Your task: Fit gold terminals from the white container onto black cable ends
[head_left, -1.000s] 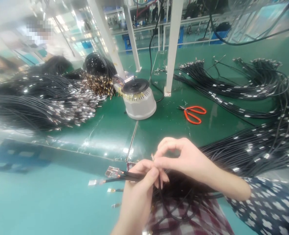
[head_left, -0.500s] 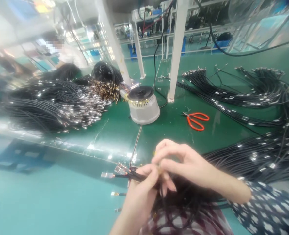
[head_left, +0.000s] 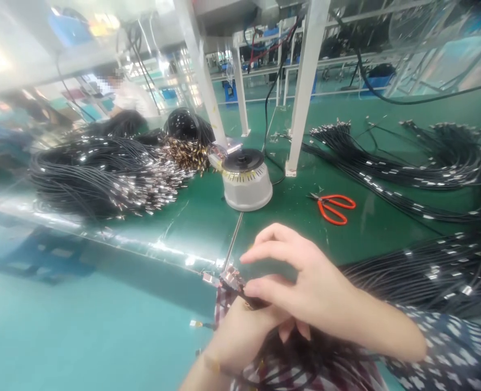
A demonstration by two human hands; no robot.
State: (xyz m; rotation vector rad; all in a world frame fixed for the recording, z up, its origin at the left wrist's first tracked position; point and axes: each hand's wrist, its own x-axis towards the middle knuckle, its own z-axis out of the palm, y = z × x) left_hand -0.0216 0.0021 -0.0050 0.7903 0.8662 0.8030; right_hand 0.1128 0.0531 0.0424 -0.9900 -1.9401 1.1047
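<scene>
Black cables (head_left: 255, 302) bunched in left hand (head_left: 244, 328), closed firmly round them, shiny ends (head_left: 211, 278) jutting out past the checked cloth (head_left: 223, 300). Right hand (head_left: 301, 277) just above: upper fingers (head_left: 264, 251) parted wide, nothing visible between; lower ones partly hidden, hold not tellable. Apparently mid-handling — one bunch gathered, further heaps on worktop (head_left: 293, 203), left (head_left: 101, 163) and right (head_left: 411, 271); finished or waiting, not tellable. Red-handled scissors (head_left: 325, 205) lying unheld.

Past your right fingers (head_left: 264, 250), a machine (head_left: 248, 190) sits on the worktop (head_left: 291, 209); scissors (head_left: 322, 202) lie ahead to their right, cable piles (head_left: 97, 165) left and right.
</scene>
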